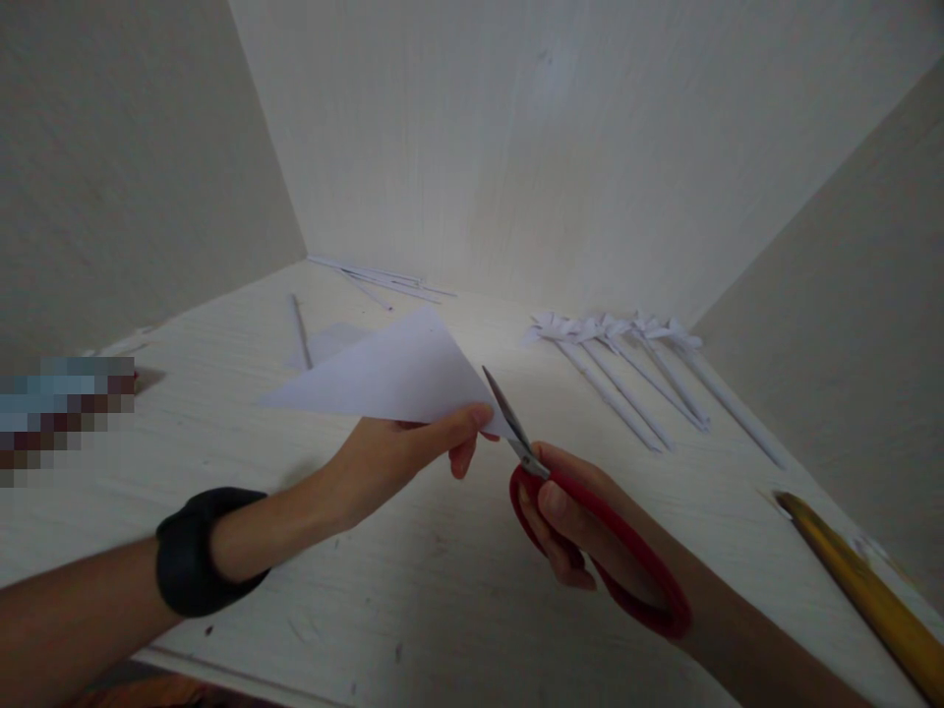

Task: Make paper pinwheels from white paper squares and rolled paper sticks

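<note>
A folded-looking, roughly triangular sheet of white paper (398,369) is pinched near its right corner by my left hand (420,442), thumb on top. My right hand (567,501) grips a pair of scissors (626,551) with red handles, fingers through the loops. The metal blades point up and to the left, at the paper's right corner, close to my left thumb. Whether the blades are cutting into the corner I cannot tell. The paper is held above the white table, and my left fingers are partly hidden beneath it.
Several paper stems with twisted tops (619,329) lie at the right rear. Thin paper sticks (383,278) rest by the back wall, with a rolled tube (299,332) and a paper piece (339,342) nearer. A yellow object (855,590) lies right; a blurred-out item (66,403) left.
</note>
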Demonstrator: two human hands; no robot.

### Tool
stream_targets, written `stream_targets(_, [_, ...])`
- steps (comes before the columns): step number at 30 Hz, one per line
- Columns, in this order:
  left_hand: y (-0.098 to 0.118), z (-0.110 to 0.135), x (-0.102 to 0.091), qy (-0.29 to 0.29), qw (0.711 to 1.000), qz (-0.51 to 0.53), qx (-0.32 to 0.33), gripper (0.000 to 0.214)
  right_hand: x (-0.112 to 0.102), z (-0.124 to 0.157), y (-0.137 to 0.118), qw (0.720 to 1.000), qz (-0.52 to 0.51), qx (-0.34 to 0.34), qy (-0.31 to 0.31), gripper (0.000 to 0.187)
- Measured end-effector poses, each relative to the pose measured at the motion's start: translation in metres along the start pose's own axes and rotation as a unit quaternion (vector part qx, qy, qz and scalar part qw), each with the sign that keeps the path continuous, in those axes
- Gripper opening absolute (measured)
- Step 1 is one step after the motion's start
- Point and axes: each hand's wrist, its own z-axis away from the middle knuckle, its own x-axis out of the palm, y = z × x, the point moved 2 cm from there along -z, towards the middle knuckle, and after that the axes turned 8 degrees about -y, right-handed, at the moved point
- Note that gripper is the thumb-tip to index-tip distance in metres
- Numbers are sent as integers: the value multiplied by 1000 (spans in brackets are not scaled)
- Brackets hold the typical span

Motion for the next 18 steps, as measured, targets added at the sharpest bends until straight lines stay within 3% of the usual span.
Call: stream_targets(18, [-2, 1, -1, -6, 1000, -11, 1, 43, 1, -1, 4, 999, -20, 34, 14, 53])
